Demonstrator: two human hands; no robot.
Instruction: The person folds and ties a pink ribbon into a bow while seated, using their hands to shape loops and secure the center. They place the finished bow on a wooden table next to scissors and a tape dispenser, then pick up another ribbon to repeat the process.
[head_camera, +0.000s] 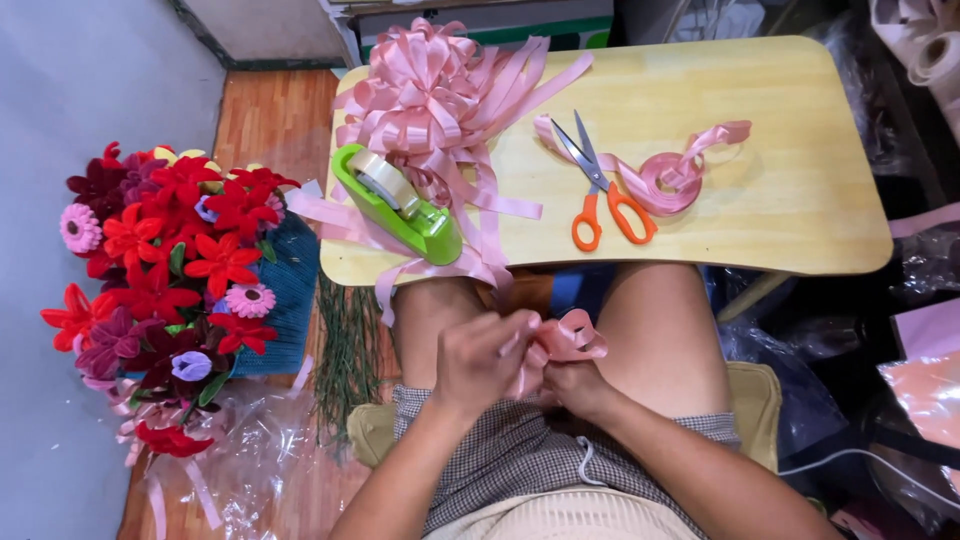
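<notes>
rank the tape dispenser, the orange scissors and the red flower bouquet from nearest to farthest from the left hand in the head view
Measured from the left hand, which grips pink ribbon over the lap:
1. Green tape dispenser, on the table's near left corner, above the hand.
2. Orange scissors, mid table, up and to the right.
3. Red flower bouquet, on the floor far to the left.

scissors (600, 195) on table (800, 200) | tape dispenser (395, 205) | flower bouquet (170, 270)

Lower centre of frame: left hand (478, 362) and right hand (578, 385) both pinch a looped pink ribbon piece (565, 340) over the lap. Upper centre: wooden worktop (780, 180) carries orange scissors (600, 195), green tape dispenser (400, 205), large pink bow (425, 85). Left: red flower bouquet (170, 270).
</notes>
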